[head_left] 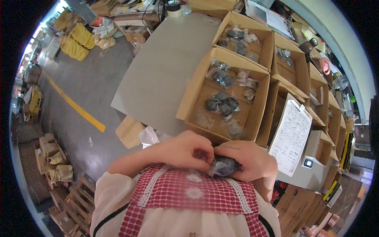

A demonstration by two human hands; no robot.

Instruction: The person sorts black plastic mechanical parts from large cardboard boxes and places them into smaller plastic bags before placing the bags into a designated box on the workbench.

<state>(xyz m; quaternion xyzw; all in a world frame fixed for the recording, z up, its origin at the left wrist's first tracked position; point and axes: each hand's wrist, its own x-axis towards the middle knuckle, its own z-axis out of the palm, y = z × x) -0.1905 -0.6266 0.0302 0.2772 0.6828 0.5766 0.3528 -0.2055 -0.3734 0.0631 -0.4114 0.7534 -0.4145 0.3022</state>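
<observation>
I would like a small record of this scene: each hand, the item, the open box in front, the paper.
Left hand: curled, at left of bagged item
Right hand: grips bagged item from the right
Bagged item: dark, in clear plastic
Open box: cardboard, beyond the hands, holds more dark bagged pieces
Paper: white, marked, right of open box

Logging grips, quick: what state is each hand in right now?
Left hand: curled at the dark bagged item; cannot tell whether it grips.
Right hand: closed on that item.
</observation>
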